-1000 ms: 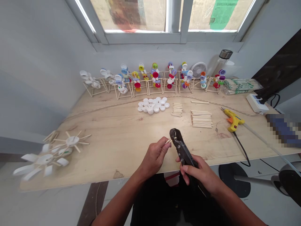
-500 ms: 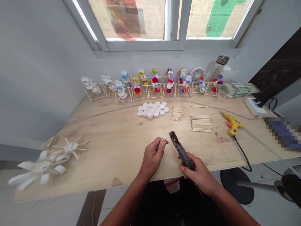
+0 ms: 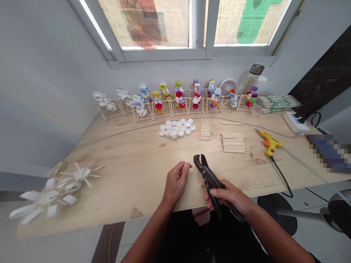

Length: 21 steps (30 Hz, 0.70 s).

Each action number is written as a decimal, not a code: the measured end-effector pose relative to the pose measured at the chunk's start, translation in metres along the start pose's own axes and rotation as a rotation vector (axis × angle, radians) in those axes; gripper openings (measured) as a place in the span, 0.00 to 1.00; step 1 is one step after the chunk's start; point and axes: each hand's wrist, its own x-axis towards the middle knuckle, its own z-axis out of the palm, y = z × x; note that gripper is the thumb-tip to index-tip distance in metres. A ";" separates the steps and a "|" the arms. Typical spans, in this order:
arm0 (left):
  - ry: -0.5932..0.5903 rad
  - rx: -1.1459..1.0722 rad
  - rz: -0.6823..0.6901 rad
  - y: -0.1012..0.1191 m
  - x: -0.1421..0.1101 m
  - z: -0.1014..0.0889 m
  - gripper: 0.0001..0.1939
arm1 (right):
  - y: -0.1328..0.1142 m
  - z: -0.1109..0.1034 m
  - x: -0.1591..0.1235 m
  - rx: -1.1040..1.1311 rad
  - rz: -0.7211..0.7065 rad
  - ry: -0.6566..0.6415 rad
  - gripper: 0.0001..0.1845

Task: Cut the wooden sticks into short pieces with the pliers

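Near the front edge of the wooden table, my left hand is closed around thin wooden sticks, whose tips poke out past the thumb. My right hand grips the handles of a black cutter with a hooked jaw. Its jaws are parted and point up and left, a short way right of the sticks, not touching them. Beyond the hands lie a bundle of longer sticks, a small pile of short sticks and a cluster of white bottle caps.
Along the wall stands a row of stick frames with coloured cap wheels. A yellow glue gun with its cord lies at right, near a power strip. White spoked wheels sit at the left. A bottle stands behind.
The cutter's jaws and handles have spread apart, and it has turned in my right hand. My left hand still holds the sticks in nearly the same spot. The view has shifted slightly.
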 end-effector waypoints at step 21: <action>-0.093 0.768 0.528 0.003 0.023 0.040 0.07 | -0.001 -0.031 -0.042 0.145 -0.221 0.155 0.21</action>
